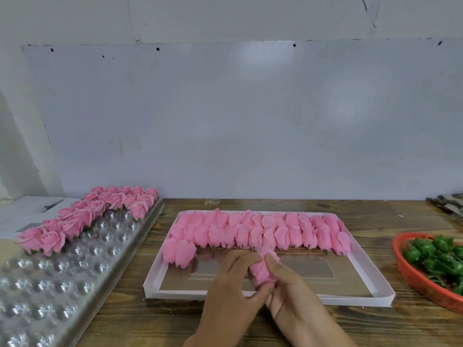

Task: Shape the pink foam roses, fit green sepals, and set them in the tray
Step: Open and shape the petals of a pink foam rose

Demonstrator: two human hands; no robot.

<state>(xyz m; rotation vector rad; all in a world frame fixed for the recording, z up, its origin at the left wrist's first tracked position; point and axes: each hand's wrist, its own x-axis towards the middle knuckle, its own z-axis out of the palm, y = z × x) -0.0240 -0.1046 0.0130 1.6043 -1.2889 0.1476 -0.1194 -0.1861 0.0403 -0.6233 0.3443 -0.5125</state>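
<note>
1. The left hand (233,279) and the right hand (288,291) both curl their fingers around one pink bud (264,267), probably to shape it.
2. They hold it just above the white box (275,296), where more buds (250,231) lie in rows.
3. Green sepals (436,256) wait in a red basket (411,276) on the right, close enough to grab.
4. Finished roses (87,216) sit in the clear tray (82,266) on the left.

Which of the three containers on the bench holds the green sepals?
The orange basket at far right; the clear tray and white box hold only pink roses.
</note>
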